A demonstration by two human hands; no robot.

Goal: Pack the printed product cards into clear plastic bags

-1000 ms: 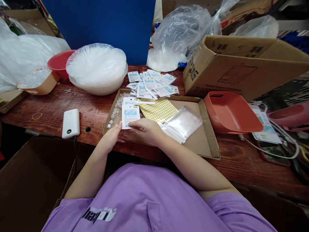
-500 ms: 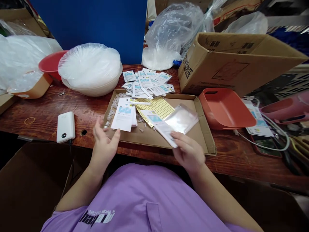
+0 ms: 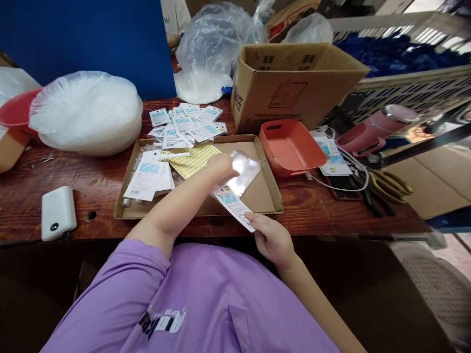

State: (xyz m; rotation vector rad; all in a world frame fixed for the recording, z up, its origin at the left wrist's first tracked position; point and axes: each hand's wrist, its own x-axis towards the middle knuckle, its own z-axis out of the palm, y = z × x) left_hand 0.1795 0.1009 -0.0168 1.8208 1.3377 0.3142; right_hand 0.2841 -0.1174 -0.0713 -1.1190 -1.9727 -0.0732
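My right hand grips a white printed card by its near end, thumb on top. The card slants up and left over the front of a shallow cardboard tray. Across the tray reaches my left hand, at the left edge of a stack of clear plastic bags; its fingers are mostly hidden and blurred. A yellow sticker sheet lies partly under that forearm. Left in the tray are more white cards and small clear plastic pieces.
Behind the tray lies a pile of packed cards. A bag-lined bowl stands left, a power bank nearer. To the right are an orange basket, a carton, pliers and a pink bottle.
My left hand has swung right, from beside the tray's left end to the clear bags. My right hand still holds the card. The view has turned right.
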